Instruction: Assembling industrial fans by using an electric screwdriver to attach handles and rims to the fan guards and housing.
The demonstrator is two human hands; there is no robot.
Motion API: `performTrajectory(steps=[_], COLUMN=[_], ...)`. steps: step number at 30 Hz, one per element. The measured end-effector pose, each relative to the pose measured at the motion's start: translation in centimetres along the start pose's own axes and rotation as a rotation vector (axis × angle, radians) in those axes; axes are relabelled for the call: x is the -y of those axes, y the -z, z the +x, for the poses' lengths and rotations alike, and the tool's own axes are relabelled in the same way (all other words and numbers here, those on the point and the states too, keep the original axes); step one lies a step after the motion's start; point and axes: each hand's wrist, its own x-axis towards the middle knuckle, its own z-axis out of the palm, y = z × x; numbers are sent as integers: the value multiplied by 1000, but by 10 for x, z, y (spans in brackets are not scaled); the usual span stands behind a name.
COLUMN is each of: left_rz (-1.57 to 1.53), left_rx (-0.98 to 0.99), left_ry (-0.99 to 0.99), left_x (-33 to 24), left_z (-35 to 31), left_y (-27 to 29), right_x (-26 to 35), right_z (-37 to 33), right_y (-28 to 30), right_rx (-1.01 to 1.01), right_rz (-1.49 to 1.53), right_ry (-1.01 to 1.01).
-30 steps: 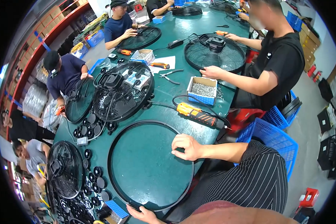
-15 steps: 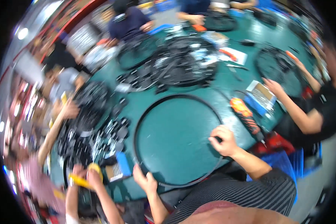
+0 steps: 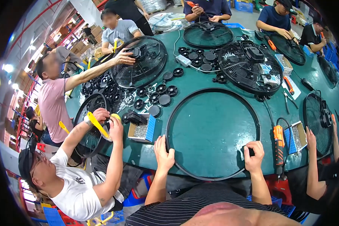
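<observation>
A large thin black ring point(image 3: 215, 89) lies on the green table in front of me. My left hand point(image 3: 164, 154) is at its near left rim, fingers stretched upward and thumb apart, touching the rim. Across the ring, my right hand point(image 3: 254, 156) lies over the near right rim, its fingers curled toward the thumb. Whatever those fingers may hold is hidden. To the right of that hand stands an orange and black power screwdriver point(image 3: 278, 145) with a cable.
Boxes of small screws stand left point(image 3: 141, 130) and right point(image 3: 298, 137). Black fan assemblies point(image 3: 248, 67) and round black knobs point(image 3: 164, 100) cover the far and left table. Pliers point(image 3: 288, 101) lie at right. Co-workers handle fans around the table; one at left holds a yellow tool point(image 3: 98, 124).
The view has swung round and sharpened, so the table and ring sit further right in it. My hands stay at the ring's two sides, the right still curled.
</observation>
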Motion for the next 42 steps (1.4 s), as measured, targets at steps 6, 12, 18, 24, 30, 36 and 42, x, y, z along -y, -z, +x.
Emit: performTrajectory(steps=[6,12,18,24,30,36,42], left_rz=[9,-7,25,-75,-80,-39,-14], left_rx=[6,8,7,30,25,23,6], left_ry=[0,4,-64,-78,-16,-20,-35], left_x=[0,-4,4,9,10,7,8], left_z=[-2,-1,-3,-3,-4,-5,-3], left_y=[-1,0,-2,-11,-13,-11,-14], right_x=[0,1,-7,-20,-21,-20,-22], right_z=[-1,1,-1,-9,-13,-14,-15], right_y=[0,0,2,10,12,13,13], right_rx=[5,5,-26,-38,-63,-73,-81], right_rz=[-8,7,-30,-2,-11,3,26], right_ry=[-9,-13,-14,11,-6,11,32])
